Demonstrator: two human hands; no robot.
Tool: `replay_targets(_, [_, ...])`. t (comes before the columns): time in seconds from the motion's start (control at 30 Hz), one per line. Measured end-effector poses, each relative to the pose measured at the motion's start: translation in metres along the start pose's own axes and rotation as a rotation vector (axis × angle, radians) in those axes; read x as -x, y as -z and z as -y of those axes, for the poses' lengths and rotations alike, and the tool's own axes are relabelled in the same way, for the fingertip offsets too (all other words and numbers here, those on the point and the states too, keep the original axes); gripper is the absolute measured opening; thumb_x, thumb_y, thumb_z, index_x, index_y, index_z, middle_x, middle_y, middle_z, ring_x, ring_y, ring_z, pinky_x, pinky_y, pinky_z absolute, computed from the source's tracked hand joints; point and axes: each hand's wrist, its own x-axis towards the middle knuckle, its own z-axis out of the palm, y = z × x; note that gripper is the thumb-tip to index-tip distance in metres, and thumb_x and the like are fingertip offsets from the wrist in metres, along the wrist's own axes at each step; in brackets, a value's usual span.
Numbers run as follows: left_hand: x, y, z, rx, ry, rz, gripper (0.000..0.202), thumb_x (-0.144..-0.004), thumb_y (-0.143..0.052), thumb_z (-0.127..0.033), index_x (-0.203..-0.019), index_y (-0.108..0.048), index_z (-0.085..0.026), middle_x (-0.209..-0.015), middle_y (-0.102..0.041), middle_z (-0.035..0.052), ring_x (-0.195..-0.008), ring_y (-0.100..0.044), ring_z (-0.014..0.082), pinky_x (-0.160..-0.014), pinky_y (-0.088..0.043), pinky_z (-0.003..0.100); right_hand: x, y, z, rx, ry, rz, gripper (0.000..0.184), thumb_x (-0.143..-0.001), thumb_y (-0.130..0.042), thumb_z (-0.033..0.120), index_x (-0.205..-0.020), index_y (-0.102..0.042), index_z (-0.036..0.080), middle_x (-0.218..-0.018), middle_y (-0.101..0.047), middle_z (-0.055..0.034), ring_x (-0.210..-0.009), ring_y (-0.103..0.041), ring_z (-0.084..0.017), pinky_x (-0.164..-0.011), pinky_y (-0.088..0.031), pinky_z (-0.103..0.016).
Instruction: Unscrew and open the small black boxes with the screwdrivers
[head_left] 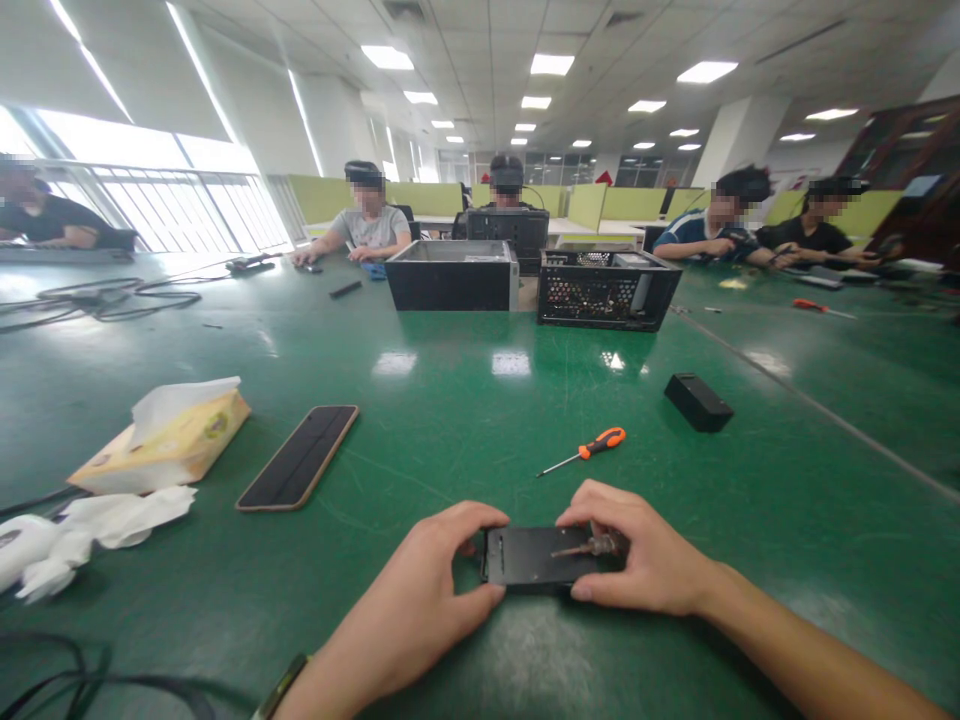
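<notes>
On the green table in front of me lies a flat black rectangular box (529,556). My left hand (450,570) grips its left end, thumb on the near edge and fingers on the far edge. The right end is pinched the same way by my right hand (637,550). A small screwdriver (592,547) with a thin shaft sits inside my right hand's curl, its tip pointing left over the box's top face. Part of its handle is hidden by the palm. Beyond my hands rests an orange-and-black screwdriver (600,443), touched by neither.
A smartphone (300,460), a tissue pack (165,440) and crumpled tissue (120,520) lie left. Another black box (699,402) stands right. Two computer cases (450,285) are farther back. Cables (97,300) spread at far left. Several people work around the table.
</notes>
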Motion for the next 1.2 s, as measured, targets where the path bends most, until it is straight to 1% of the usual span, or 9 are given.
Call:
replay_targets(0.13, [-0.002,0.002,-0.003,-0.012,-0.036,0.023,0.039,-0.071,-0.062,-0.014,-0.109,-0.064,-0.023,-0.114,-0.066,0.003,-0.106,-0.058,0.0229,-0.098,-0.042,0.035,0.0,-0.003,0.007,-0.011,-0.04,-0.017,0.037,-0.066,-0.077,0.028,-0.1,-0.065,0.018,-0.09,-0.058,-0.0033,-0.078,-0.054,-0.017,-0.067,-0.04,-0.029])
replay_targets(0.27, [-0.003,0.008,-0.006,-0.003,-0.023,0.09,0.038,-0.072,-0.061,-0.014,-0.109,-0.064,-0.023,-0.112,-0.066,0.0022,-0.104,-0.059,0.0225,-0.095,-0.043,0.035,0.0,-0.004,0.013,-0.021,-0.127,0.011,0.036,-0.064,-0.077,0.029,-0.095,-0.063,0.02,-0.089,-0.057,-0.0017,-0.076,-0.052,-0.017,-0.064,-0.038,-0.028])
replay_targets(0.4, [-0.004,0.011,-0.004,0.004,-0.009,0.103,0.039,-0.073,-0.063,-0.013,-0.11,-0.065,-0.023,-0.112,-0.067,0.0015,-0.103,-0.059,0.0222,-0.095,-0.042,0.034,0.002,-0.003,0.017,0.017,-0.173,0.008,0.034,-0.062,-0.077,0.027,-0.092,-0.062,0.02,-0.086,-0.056,-0.0004,-0.073,-0.049,-0.016,-0.063,-0.036,-0.027])
replay_targets(0.6, [-0.008,0.011,0.002,0.049,0.021,0.135,0.041,-0.071,-0.067,-0.015,-0.111,-0.063,-0.023,-0.111,-0.065,0.0007,-0.095,-0.059,0.0201,-0.088,-0.046,0.031,0.001,-0.004,0.019,-0.006,-0.254,0.002,0.036,-0.061,-0.075,0.022,-0.094,-0.062,0.02,-0.085,-0.054,0.0007,-0.069,-0.047,-0.014,-0.06,-0.034,-0.026])
replay_targets(0.73, [-0.009,0.01,0.004,0.085,0.012,0.149,0.04,-0.072,-0.067,-0.017,-0.112,-0.062,-0.024,-0.113,-0.064,0.0008,-0.094,-0.058,0.0191,-0.085,-0.046,0.03,0.001,-0.002,0.018,-0.003,-0.254,0.017,0.034,-0.062,-0.076,0.025,-0.093,-0.062,0.019,-0.085,-0.055,0.0004,-0.071,-0.047,-0.015,-0.062,-0.035,-0.026])
replay_targets(0.87, [-0.008,0.01,0.005,0.061,0.021,0.154,0.038,-0.074,-0.068,-0.021,-0.111,-0.061,-0.025,-0.109,-0.063,0.0,-0.087,-0.056,0.0178,-0.079,-0.046,0.029,0.003,-0.001,0.013,-0.022,-0.263,0.031,0.032,-0.064,-0.076,0.025,-0.092,-0.062,0.02,-0.083,-0.054,0.0012,-0.071,-0.048,-0.015,-0.062,-0.035,-0.026])
replay_targets(0.93, [-0.008,0.01,0.004,0.05,0.023,0.166,0.038,-0.074,-0.068,-0.022,-0.111,-0.061,-0.025,-0.108,-0.062,0.0001,-0.086,-0.056,0.018,-0.077,-0.045,0.028,0.003,-0.002,0.01,-0.055,-0.26,0.038,0.032,-0.065,-0.076,0.026,-0.093,-0.062,0.02,-0.083,-0.054,0.0015,-0.071,-0.047,-0.014,-0.06,-0.034,-0.025])
replay_targets(1.1, [-0.009,0.011,0.002,0.055,0.011,0.163,0.037,-0.076,-0.067,-0.023,-0.112,-0.061,-0.024,-0.108,-0.062,0.0006,-0.09,-0.056,0.0188,-0.078,-0.044,0.028,0.003,-0.002,0.007,-0.08,-0.216,0.026,0.033,-0.064,-0.076,0.028,-0.092,-0.062,0.019,-0.085,-0.054,0.0012,-0.068,-0.046,-0.013,-0.058,-0.033,-0.024])
replay_targets(1.2, [-0.01,0.011,0.001,0.059,0.01,0.162,0.037,-0.075,-0.069,-0.023,-0.111,-0.063,-0.024,-0.106,-0.063,0.0007,-0.09,-0.056,0.0194,-0.079,-0.043,0.029,0.002,-0.001,0.007,-0.098,-0.225,0.029,0.034,-0.065,-0.077,0.029,-0.094,-0.063,0.019,-0.085,-0.055,0.0008,-0.065,-0.045,-0.012,-0.056,-0.033,-0.024])
